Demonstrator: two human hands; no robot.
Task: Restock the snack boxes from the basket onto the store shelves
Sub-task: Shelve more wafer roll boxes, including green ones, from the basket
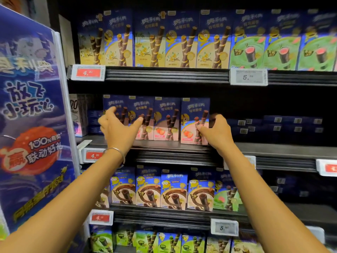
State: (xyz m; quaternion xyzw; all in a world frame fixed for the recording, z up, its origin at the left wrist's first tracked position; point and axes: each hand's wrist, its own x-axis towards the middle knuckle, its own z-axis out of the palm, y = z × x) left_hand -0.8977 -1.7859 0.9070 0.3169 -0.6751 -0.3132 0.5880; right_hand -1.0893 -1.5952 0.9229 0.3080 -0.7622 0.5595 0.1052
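left hand (118,127): fingers spreading apart, touching the row of boxes (160,118).
end box (191,123): standing on the middle shelf (273,148); probably light, crushable card.
right hand (216,130): pinching its right edge; side edges are looking stiffest.

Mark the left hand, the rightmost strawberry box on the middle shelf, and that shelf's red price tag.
left hand (116,128): head view, back of the hand.
rightmost strawberry box (194,111): head view, upper front face.
red price tag (94,155): head view, red panel centre.

Dark store shelves (164,73) carry price tags (249,77); blue promotional panel (31,115) stands left.
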